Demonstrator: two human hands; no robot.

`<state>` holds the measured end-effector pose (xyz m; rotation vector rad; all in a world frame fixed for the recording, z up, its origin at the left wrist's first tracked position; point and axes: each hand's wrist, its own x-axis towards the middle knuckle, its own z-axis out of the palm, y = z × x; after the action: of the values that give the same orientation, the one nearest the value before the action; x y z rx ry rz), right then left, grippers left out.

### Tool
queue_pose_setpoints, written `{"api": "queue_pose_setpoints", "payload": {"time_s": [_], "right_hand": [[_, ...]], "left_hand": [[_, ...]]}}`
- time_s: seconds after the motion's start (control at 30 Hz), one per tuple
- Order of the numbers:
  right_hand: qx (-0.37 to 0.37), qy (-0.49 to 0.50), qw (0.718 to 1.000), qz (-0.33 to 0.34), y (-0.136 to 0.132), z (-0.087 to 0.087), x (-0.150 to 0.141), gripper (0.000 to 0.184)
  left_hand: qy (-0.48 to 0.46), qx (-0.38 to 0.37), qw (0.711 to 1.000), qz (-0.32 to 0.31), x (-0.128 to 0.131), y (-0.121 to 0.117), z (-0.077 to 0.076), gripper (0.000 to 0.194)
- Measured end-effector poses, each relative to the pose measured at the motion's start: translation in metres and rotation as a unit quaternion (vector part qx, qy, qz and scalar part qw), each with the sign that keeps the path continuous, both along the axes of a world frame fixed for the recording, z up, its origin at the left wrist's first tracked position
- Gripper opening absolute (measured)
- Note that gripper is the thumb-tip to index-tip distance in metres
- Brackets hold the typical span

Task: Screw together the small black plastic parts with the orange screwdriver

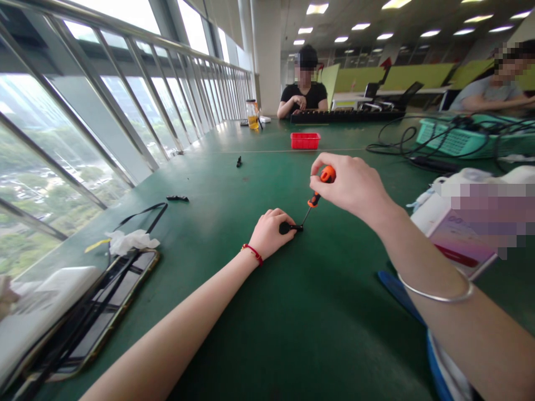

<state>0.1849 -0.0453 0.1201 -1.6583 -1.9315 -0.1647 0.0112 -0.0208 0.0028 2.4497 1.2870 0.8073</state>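
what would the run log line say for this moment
left hand: steadies small black part on green table | right hand: holds orange-and-black screwdriver, tip at part's end | red basket: beyond hands

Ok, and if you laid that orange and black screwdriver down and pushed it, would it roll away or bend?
The screwdriver might roll a little, because its handle looks rounded. It probably won't bend, since its shaft looks like straight metal. The handle end may feel heavier, being much fatter than the thin shaft.
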Motion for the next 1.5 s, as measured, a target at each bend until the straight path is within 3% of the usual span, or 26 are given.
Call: {"api": "queue_pose_setpoints", "payload": {"time_s": [0.23, 0.33, 0.53, 0.63, 0.9, 1.07, 1.27, 1.37, 1.5], "right_hand": [[-0.007, 0.023, 1.0, 0.004, 0.0, 0.0, -0.002, 0.031], [-0.004, 0.031, 0.999, 0.015, -0.001, 0.001, -0.002, 0.017], [-0.013, 0.025, 1.0, -0.003, 0.0, 0.0, -0.003, 0.028], [-0.007, 0.028, 1.0, 0.0, 0.0, 0.0, -0.004, 0.018], [-0.002, 0.069, 0.998, 0.006, 0.003, -0.005, -0.006, 0.029], [-0.007, 0.085, 0.996, 0.036, 0.003, -0.006, -0.007, 0.013], [0.068, 0.112, 0.989, 0.064, -0.002, -0.006, -0.013, 0.021], [0.063, 0.122, 0.986, 0.099, -0.003, -0.008, -0.016, 0.02], [0.056, 0.121, 0.987, 0.094, -0.002, -0.011, -0.018, 0.019]], "left_hand": [[-0.002, 0.0, 1.0, -0.001, 0.0, -0.001, 0.0, 0.01], [0.0, 0.0, 1.0, -0.001, 0.001, 0.0, 0.001, 0.011], [0.0, 0.0, 1.0, 0.0, 0.0, 0.0, 0.0, 0.011], [-0.002, 0.001, 1.0, -0.002, 0.0, 0.0, 0.0, 0.011], [-0.003, 0.003, 1.0, -0.001, 0.0, 0.0, 0.0, 0.01], [0.0, 0.012, 1.0, -0.002, 0.001, -0.002, 0.003, 0.008], [-0.032, 0.016, 0.999, 0.01, 0.002, -0.004, 0.004, 0.007], [-0.034, 0.011, 0.999, 0.004, 0.002, -0.004, 0.004, 0.004], [-0.044, 0.007, 0.999, 0.001, 0.002, -0.003, 0.002, 0.005]]}}
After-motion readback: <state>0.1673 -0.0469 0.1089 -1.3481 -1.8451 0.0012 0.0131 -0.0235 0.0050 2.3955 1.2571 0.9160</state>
